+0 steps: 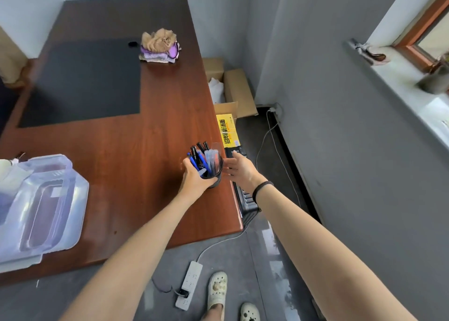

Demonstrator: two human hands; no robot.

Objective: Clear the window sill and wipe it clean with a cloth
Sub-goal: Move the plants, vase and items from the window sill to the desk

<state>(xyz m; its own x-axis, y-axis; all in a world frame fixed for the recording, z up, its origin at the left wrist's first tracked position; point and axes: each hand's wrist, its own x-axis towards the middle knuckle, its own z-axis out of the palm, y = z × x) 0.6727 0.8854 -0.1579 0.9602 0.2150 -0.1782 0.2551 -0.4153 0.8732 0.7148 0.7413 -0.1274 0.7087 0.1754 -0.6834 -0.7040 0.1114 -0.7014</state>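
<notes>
A black mesh pen holder (215, 175) full of several blue and black pens stands near the right edge of the brown wooden desk (136, 150). My left hand (195, 177) grips its left side. My right hand (239, 167) hovers just right of it with fingers spread, holding nothing. The white window sill (398, 82) runs along the right wall. On it stand a small potted plant (436, 78) and a pale object with a brown patch (371, 55). A pile of folded cloths (159, 46), beige on purple, lies at the desk's far side.
A clear plastic lidded box (41, 204) sits on the desk's left. A black mat (85, 82) covers the far desk. Cardboard boxes (233, 87), a yellow package (227, 130) and a dark ribbed case (245, 199) fill the gap beside the desk. A power strip (189, 286) and cables lie on the floor by my feet.
</notes>
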